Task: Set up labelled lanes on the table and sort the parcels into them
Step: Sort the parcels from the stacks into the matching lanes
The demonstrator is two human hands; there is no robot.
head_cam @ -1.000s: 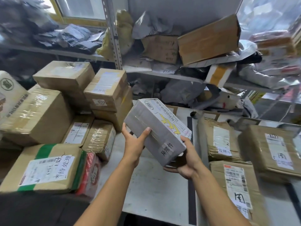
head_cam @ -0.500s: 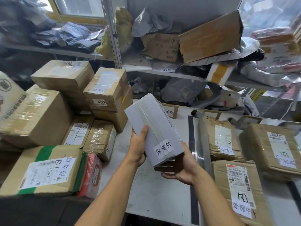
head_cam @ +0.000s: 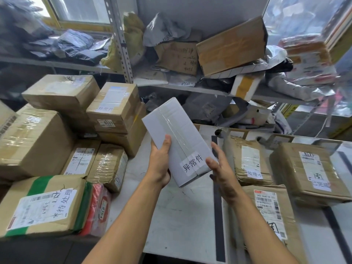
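Metal shelving (head_cam: 122, 46) runs across the far side of the room, its boards heaped with grey mailer bags, crumpled plastic and a tilted brown carton (head_cam: 231, 45). Below it, a white table (head_cam: 179, 221) fills the near middle of the head view, with a strip of black tape (head_cam: 219, 221) running from near to far along it, marking a lane edge.

Above the table, the left hand (head_cam: 160, 164) grips a white box (head_cam: 178, 139) by its left long edge, thumb lying on the upper face and fingers hidden beneath. The box is held off the surface, tilted, its far end pointing up and left; a white label with handwritten characters (head_cam: 192, 163) sits near its closer end. The right hand (head_cam: 222, 172) hovers just beside the near right corner of the box, fingers straight and spread, holding nothing; whether a fingertip touches the box cannot be told.

To the left, brown cartons are stacked in a pile, among them one marked 0337 (head_cam: 116, 107), and nearest the camera a carton with green tape (head_cam: 43, 204) with a red-wrapped packet (head_cam: 99, 208) touching its right side. Right of the tape lie three taped brown parcels: one far (head_cam: 247, 161), one near (head_cam: 270, 212), and one further right (head_cam: 308, 168), each with a printed label.
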